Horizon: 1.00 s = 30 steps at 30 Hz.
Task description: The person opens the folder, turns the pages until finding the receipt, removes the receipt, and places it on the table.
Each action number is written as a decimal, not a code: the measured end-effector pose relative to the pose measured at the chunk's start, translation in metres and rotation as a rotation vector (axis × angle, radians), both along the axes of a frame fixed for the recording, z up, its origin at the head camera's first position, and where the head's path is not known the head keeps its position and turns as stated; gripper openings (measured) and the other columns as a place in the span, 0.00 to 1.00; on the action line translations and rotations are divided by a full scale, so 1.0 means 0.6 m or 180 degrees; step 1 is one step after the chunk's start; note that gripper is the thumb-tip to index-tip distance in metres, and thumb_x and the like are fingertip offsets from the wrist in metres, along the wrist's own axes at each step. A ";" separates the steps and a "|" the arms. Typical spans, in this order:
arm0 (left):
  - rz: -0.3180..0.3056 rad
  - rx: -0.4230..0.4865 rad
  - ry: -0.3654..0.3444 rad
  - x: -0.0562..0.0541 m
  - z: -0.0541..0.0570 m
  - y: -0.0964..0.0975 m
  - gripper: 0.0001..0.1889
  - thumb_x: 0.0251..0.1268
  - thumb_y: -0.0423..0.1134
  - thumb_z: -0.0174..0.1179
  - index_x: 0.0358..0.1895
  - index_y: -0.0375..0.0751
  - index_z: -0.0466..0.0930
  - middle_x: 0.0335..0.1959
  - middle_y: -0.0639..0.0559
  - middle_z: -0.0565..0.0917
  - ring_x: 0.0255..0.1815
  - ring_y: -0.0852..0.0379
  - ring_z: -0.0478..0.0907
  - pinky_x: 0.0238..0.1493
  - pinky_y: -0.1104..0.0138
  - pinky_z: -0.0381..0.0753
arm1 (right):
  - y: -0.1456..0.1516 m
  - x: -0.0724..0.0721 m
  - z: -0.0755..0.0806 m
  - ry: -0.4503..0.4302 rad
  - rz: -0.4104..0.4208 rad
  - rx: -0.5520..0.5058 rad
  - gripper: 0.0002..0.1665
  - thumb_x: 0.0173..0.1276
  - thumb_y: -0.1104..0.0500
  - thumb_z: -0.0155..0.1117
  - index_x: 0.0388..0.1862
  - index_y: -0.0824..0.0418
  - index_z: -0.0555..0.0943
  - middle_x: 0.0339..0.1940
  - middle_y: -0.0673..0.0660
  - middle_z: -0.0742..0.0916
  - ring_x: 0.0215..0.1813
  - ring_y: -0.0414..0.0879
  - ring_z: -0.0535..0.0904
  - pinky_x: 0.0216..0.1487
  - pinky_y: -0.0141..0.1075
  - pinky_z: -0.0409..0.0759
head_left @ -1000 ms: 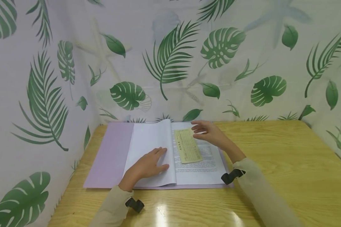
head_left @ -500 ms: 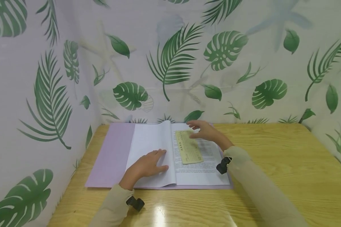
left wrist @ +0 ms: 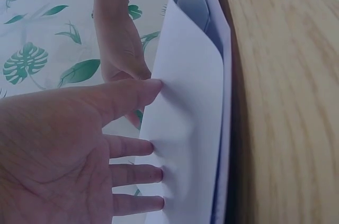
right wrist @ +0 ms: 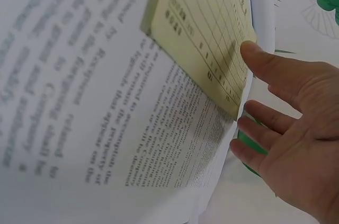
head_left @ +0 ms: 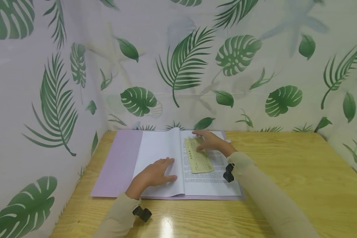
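Note:
A lilac folder [head_left: 115,165] lies open with its pages turned leftward. On the printed page [head_left: 214,189] lies a yellow pad of ruled forms [head_left: 203,164], its thickness visible in the right wrist view. My left hand [head_left: 153,172] rests on the white turned pages [head_left: 154,140], fingertips and thumb touching the paper. Over the pad's far end is my right hand [head_left: 210,140]. In the right wrist view its thumb [right wrist: 254,57] is at the pad's edge and the other fingers stretch past that edge; whether they touch the page is hard to tell.
The folder lies on a wooden table [head_left: 285,178], near its back edge. A curtain with green leaf prints [head_left: 181,66] hangs right behind it, and another stretch runs along the left side. Dark wrist devices [head_left: 142,214] sit at both sleeves.
My right hand has moved leftward and slightly down onto the far end of the yellow pad. The left hand stays on the turned pages. The head view has shifted slightly.

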<state>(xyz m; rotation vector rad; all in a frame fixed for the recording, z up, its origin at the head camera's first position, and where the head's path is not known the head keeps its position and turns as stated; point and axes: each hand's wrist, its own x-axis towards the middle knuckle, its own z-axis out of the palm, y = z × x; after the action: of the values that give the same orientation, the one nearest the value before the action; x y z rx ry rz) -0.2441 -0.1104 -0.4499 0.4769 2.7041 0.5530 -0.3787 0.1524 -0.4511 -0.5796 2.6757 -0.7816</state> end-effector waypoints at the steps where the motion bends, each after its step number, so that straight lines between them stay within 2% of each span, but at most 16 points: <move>1: 0.0004 -0.0007 -0.0003 0.000 0.000 0.000 0.40 0.72 0.57 0.60 0.81 0.44 0.58 0.81 0.41 0.61 0.82 0.41 0.58 0.80 0.47 0.62 | -0.001 0.000 -0.001 -0.0016 -0.0017 0.0023 0.49 0.62 0.58 0.77 0.80 0.58 0.64 0.78 0.65 0.71 0.80 0.63 0.64 0.80 0.57 0.62; 10: 0.0024 -0.0031 -0.0027 0.002 0.004 0.003 0.40 0.72 0.57 0.60 0.81 0.45 0.58 0.81 0.41 0.61 0.82 0.41 0.57 0.80 0.47 0.61 | -0.006 -0.001 -0.007 -0.0049 -0.0048 0.0104 0.49 0.62 0.60 0.77 0.80 0.56 0.64 0.74 0.67 0.75 0.76 0.64 0.68 0.77 0.57 0.66; 20: 0.0029 0.0000 -0.0014 0.002 0.002 0.002 0.40 0.72 0.56 0.61 0.80 0.44 0.58 0.81 0.41 0.61 0.82 0.41 0.57 0.80 0.46 0.61 | -0.008 -0.003 -0.005 0.0135 0.0118 0.0167 0.48 0.57 0.61 0.80 0.76 0.64 0.68 0.67 0.71 0.78 0.69 0.64 0.75 0.72 0.55 0.73; 26: 0.0013 0.0007 -0.0015 0.000 -0.002 0.001 0.40 0.72 0.57 0.60 0.81 0.45 0.58 0.81 0.41 0.61 0.82 0.41 0.57 0.80 0.47 0.62 | -0.006 -0.007 -0.009 0.0094 -0.0006 0.0366 0.51 0.58 0.56 0.81 0.77 0.61 0.67 0.67 0.71 0.79 0.71 0.65 0.71 0.74 0.57 0.69; 30: 0.0011 0.0008 0.0001 0.001 -0.002 0.000 0.40 0.72 0.57 0.60 0.81 0.45 0.58 0.81 0.41 0.61 0.82 0.41 0.57 0.80 0.47 0.61 | -0.002 -0.012 -0.013 0.0038 -0.0085 0.0465 0.52 0.59 0.53 0.80 0.78 0.64 0.66 0.68 0.70 0.79 0.74 0.66 0.69 0.77 0.57 0.66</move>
<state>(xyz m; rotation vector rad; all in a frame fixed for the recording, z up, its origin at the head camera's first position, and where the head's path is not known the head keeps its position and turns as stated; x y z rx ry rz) -0.2437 -0.1102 -0.4508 0.4732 2.7052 0.5576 -0.3856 0.1511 -0.4587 -0.5145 2.7277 -0.5848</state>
